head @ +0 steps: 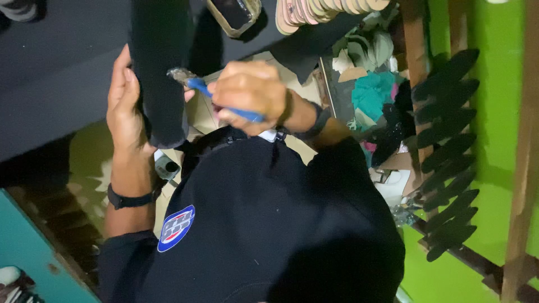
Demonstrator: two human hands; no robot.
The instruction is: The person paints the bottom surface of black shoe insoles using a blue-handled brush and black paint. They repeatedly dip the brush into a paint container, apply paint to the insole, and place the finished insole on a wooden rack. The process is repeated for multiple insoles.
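A: What's nearest the camera?

B: A black shirt (269,224) with a round blue, red and white badge (176,228) fills the lower middle. The left forearm comes up beside it, with a black wristband (132,200).

A: And the hands?

B: The left hand (124,106) is wrapped round the edge of a black strip (160,73), palm against its left side, fingers hidden behind it. The strip hangs off the near edge of the dark table (56,67) and ends in a frayed edge just above the shirt.

A: The right one?

B: The right hand (250,95) is closed in a fist on the blue handle of a brush (193,83). The brush's grey head touches the right side of the strip. A dark band (317,120) sits on that wrist.

A: What lies under the hands?

B: Tan cardboard (202,112), with a small grey-green object (167,167) by the left wrist; I cannot tell what it is.

A: Farther off?

B: On the table's far edge, a stack of pale soles (320,10) and a clear-cased phone (233,14). To the right, teal scraps (373,92), then a row of black sole shapes (449,151) on a wooden frame (525,168) against a green wall (494,84).
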